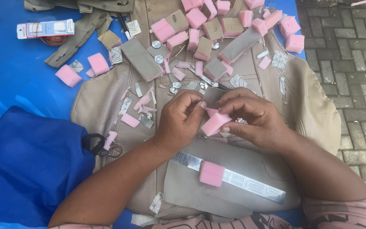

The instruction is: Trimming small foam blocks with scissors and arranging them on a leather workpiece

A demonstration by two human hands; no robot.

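pink sleeves at the very bottom, two bare arms reaching up and in. just past them, one pink foam block (211,173) sitting on a long silver ruler (229,176), both on a flat grey leather piece (217,197). left hand (182,119) curled almost closed, thumb and fingertips pinching the edge of a small grey patch (212,96). right hand (250,115) curled too, thumb below and fingers on top, pinching a pink foam piece (215,124) between both hands, right under that grey patch and touching it. all of it over a big tan leather cover (314,110) spread on the blue tabletop (9,72). farther up, a heap of pink and grey foam blocks (208,29) with little shiny round buttons (156,44) mixed in. blue cloth bag (26,165) off to the left, scissors (102,146) just beside it. small needle card (45,28) near the top left corner.
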